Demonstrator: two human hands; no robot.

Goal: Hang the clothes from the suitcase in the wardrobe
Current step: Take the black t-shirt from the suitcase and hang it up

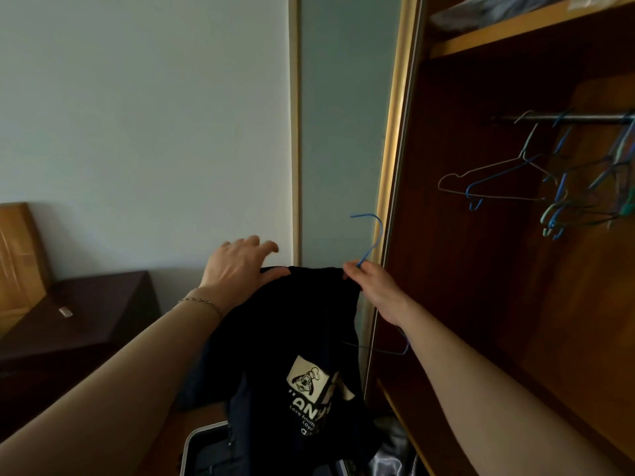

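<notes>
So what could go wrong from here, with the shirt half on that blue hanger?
The right hand pinches only the neck of the blue hanger, and the black shirt looks bunched, with one hanger arm bare below the wrist; it may slide off. The left hand merely rests on the shirt's shoulder. The rod is crowded with tangled empty hangers, which could snag the hook.

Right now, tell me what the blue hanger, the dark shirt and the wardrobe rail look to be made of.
Blue hanger: thin wire, seemingly coated in blue; slender bent hook.
Dark shirt: soft fabric, matte, draping in folds, with a pale print.
Wardrobe rail: likely metal; thin grey bar with a dull sheen.
</notes>
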